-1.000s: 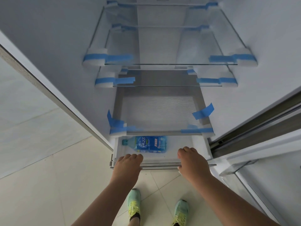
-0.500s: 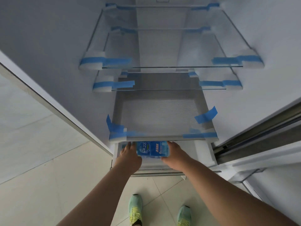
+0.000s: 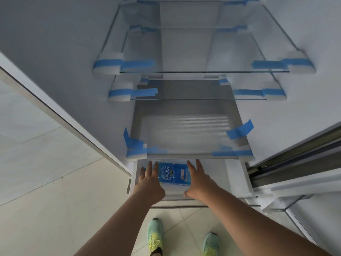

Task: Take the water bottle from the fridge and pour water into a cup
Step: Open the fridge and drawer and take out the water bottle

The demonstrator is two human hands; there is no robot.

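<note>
your left hand [image 3: 150, 182] and right hand [image 3: 198, 179] reach into the pulled-out bottom drawer [image 3: 238, 180] of the open fridge, one at each side of the water bottle [image 3: 174, 174], which lies on its side on the drawer floor with its blue label up. both hands are spread, fingers extended and flat along the bottle's ends; neither has closed round it, and whether they touch it cannot be told. the step in hand looks to be the pickup, the first part of the task, with the pour far off and no cup in view. the next move calls for closing both hands on the bottle and lifting it toward you. room is tight overhead: the front edge of the lowest shelf [image 3: 184, 137], held by blue tape [image 3: 239, 129], sits just above your fingertips, so the bottle likely has to come out low and forward before it rises. the drawer's front rail lies under your wrists. behind you, tiled floor [image 3: 55, 209] stands open, your green shoes [image 3: 156, 235] planted on it.
</note>
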